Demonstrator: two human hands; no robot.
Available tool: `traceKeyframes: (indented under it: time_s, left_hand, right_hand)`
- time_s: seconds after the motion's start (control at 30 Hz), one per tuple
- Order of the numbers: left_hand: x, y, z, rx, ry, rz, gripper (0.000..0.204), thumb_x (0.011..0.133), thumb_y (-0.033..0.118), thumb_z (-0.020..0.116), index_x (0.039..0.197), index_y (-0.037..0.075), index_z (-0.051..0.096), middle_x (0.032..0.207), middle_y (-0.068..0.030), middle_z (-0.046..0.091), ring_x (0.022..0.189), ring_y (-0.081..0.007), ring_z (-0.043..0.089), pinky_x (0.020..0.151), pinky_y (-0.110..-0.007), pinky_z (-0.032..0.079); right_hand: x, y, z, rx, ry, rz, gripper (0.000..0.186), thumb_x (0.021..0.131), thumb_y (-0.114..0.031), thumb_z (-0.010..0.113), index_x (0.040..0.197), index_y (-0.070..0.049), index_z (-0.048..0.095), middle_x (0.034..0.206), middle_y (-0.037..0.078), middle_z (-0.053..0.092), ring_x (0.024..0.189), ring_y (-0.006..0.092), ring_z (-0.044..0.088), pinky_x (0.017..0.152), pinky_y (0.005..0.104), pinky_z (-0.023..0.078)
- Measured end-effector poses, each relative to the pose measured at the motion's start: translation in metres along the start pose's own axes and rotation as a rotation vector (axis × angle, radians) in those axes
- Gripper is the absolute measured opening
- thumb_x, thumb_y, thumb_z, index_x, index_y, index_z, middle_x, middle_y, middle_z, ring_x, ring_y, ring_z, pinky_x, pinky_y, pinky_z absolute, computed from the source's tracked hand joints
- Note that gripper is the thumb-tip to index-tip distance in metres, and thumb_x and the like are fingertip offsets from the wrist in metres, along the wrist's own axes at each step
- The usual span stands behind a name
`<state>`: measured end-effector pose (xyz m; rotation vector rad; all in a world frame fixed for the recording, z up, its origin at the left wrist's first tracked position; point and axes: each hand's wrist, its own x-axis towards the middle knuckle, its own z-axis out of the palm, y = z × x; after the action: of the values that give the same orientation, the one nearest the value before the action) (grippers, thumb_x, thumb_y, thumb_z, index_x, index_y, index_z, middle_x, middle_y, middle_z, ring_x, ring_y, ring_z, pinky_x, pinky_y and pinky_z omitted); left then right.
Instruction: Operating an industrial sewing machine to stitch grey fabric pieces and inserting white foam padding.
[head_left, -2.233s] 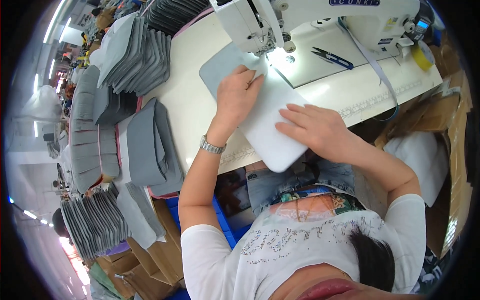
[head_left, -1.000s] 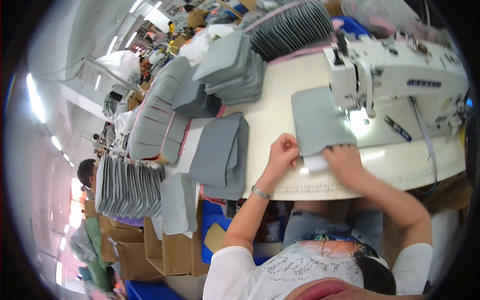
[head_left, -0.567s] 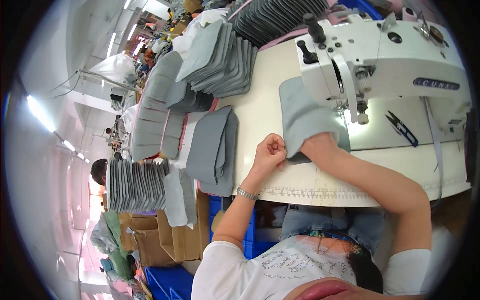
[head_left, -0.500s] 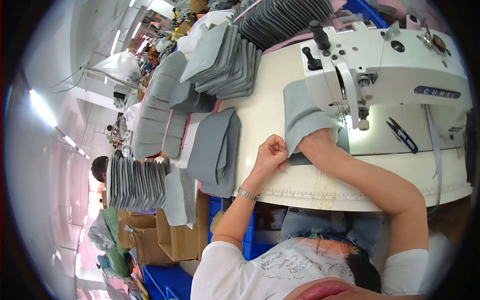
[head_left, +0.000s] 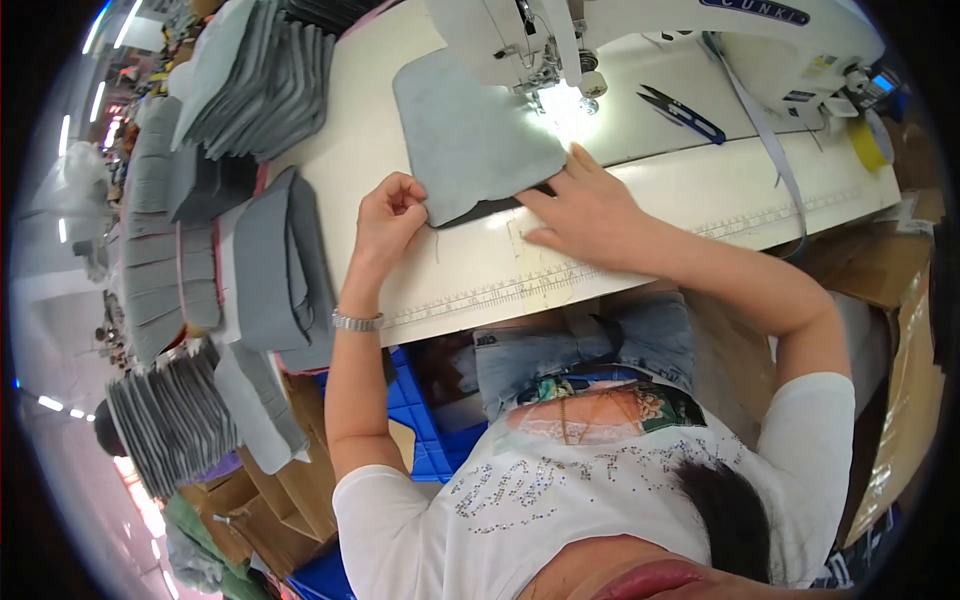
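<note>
A grey fabric piece (head_left: pixel 470 140) with rounded corners lies flat on the sewing table, its right side beneath the needle area of the white sewing machine (head_left: pixel 545 75). A darker layer (head_left: pixel 485 211) shows under its near edge. My left hand (head_left: pixel 388 222) pinches the near left corner of the fabric, fingers curled in. At the near right corner rests my right hand (head_left: pixel 592 212), fingers spread and the forefinger reaching toward the lit presser foot (head_left: pixel 565 100). Its fingertips touch the fabric edge without gripping it.
Dark thread snips (head_left: pixel 682 114) lie right of the needle, near a hanging pale tape (head_left: pixel 765 135) and a yellow tape roll (head_left: pixel 870 142). Stacked grey pieces (head_left: pixel 262 85) and folded darker pieces (head_left: pixel 275 265) stand at the left. A printed ruler (head_left: pixel 500 295) runs along the front edge.
The fabric was folded up over my right hand; now it lies flat and that hand is out at its right corner. My left hand stays by the left corner. The whole view has shifted.
</note>
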<state>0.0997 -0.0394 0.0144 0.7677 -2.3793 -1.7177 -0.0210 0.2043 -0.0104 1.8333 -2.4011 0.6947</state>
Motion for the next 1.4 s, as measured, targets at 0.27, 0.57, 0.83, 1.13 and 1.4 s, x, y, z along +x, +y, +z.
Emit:
traceKeyframes:
  time_s: [0.27, 0.57, 0.83, 1.13, 1.4]
  left_hand:
    - [-0.004, 0.057, 0.073, 0.8, -0.095, 0.946, 0.038, 0.071, 0.007, 0.063, 0.108, 0.005, 0.061, 0.108, -0.0082, 0.06, 0.087, -0.0239, 0.06, 0.073, -0.035, 0.048]
    - [0.02, 0.042, 0.101, 0.603, -0.103, 0.724, 0.036, 0.066, 0.012, 0.07, 0.101, 0.006, 0.064, 0.112, -0.0079, 0.059, 0.103, -0.0277, 0.054, 0.084, -0.039, 0.043]
    - [0.018, 0.028, 0.102, 0.512, -0.055, 0.771, 0.04, 0.057, 0.005, 0.076, 0.093, 0.007, 0.059, 0.112, -0.0068, 0.057, 0.101, -0.0286, 0.056, 0.082, -0.039, 0.044]
    - [0.014, 0.023, 0.094, 0.701, -0.047, 1.115, 0.012, 0.066, 0.006, 0.065, 0.078, 0.006, 0.065, 0.095, -0.003, 0.066, 0.098, -0.0209, 0.061, 0.08, -0.035, 0.049]
    - [0.02, 0.018, 0.092, 0.661, -0.114, 1.152, 0.017, 0.069, 0.01, 0.063, 0.085, 0.007, 0.069, 0.1, -0.0019, 0.066, 0.099, -0.0198, 0.061, 0.084, -0.038, 0.051]
  right_hand:
    - [-0.032, 0.016, -0.029, -0.065, 0.089, -0.147, 0.037, 0.076, -0.027, 0.071, 0.104, -0.004, 0.061, 0.117, 0.013, 0.06, 0.112, 0.0283, 0.056, 0.097, 0.0412, 0.045]
    - [-0.019, 0.029, -0.016, -0.048, 0.277, -0.247, 0.015, 0.068, -0.016, 0.07, 0.075, -0.007, 0.06, 0.089, 0.004, 0.065, 0.08, 0.0187, 0.059, 0.063, 0.0287, 0.051]
    - [-0.021, 0.027, -0.019, -0.084, 0.234, -0.257, 0.014, 0.07, -0.017, 0.068, 0.073, -0.006, 0.06, 0.094, 0.009, 0.065, 0.079, 0.0177, 0.058, 0.065, 0.0279, 0.05]
    - [-0.024, 0.025, -0.02, -0.092, 0.278, -0.269, 0.02, 0.066, -0.019, 0.074, 0.072, -0.005, 0.062, 0.09, 0.01, 0.066, 0.073, 0.0176, 0.057, 0.058, 0.0269, 0.049]
    - [-0.021, 0.024, -0.022, -0.064, 0.281, -0.257, 0.02, 0.064, -0.016, 0.076, 0.072, -0.006, 0.061, 0.089, 0.007, 0.067, 0.068, 0.0169, 0.058, 0.053, 0.0273, 0.049]
